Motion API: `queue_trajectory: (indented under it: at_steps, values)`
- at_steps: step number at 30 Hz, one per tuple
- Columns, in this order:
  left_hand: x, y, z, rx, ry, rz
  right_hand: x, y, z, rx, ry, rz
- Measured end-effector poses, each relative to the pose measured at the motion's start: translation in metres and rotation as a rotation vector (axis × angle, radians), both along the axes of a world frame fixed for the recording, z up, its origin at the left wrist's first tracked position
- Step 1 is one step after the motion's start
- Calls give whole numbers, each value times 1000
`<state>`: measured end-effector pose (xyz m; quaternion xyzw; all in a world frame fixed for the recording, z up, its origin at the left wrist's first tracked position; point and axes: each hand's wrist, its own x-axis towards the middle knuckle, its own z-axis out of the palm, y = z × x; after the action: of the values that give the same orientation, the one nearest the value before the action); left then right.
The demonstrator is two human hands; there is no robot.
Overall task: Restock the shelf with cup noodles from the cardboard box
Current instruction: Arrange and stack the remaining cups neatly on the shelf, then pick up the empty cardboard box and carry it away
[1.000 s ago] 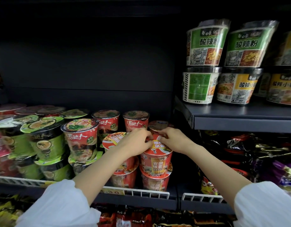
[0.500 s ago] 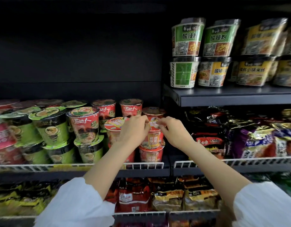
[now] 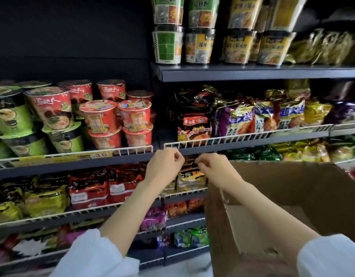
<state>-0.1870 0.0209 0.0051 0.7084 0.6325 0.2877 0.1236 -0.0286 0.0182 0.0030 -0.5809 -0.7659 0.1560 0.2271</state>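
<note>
Okay, store shelving, dark back panel across the upper left of the frame. Left of centre, the shelf [image 3: 76, 164] with a white wire front rail and a yellow price strip carries green cup noodles [image 3: 10, 114] at the far left, then taller red cups [image 3: 52, 107], then two stacks of red-orange cup noodles [image 3: 116, 122] at the shelf's right end, two high, upright. Below, lower left, foil noodle packs [image 3: 88, 188] in red and yellow on wire-fronted shelves. Upper centre to right, a higher grey shelf [image 3: 252, 73] holds green and yellow tubs [image 3: 202, 43], stacked; the top ones are cut off by the frame edge. Right middle, purple and gold packets [image 3: 258, 116] behind another rail.

Bottom shelves are dim and blurred, labels unreadable. Cardboard box [image 3: 292, 196] fills the lower right, open; its contents can't be made out and the right arm covers part of its near wall.

Left hand [image 3: 164, 166], centre frame, hangs in the air just below the rail, fingers loosely curled, grasping nothing. Right hand [image 3: 214, 166] just beside it, above the box's left edge, fingers likewise loosely bent, empty. Hands apart, not touching. White sleeves [image 3: 96, 256] at the bottom.
</note>
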Motion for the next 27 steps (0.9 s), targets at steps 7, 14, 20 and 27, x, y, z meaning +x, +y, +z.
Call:
queue_trajectory:
  at_steps: [7,14,20,27]
  values:
    - [94,-72,-37,-153,-12,-59,96,-73,-35,-117,-86,-26]
    - [169,-147,-69,-274,-24,-141,166,-138,-70,-226,-113,5]
    - [198,-177,-99,-369,372,-316,195,-159,-93,-384,-180,68]
    - [206,-192,-121,-251,626,-171,195,-169,-123,-293,-420,59]
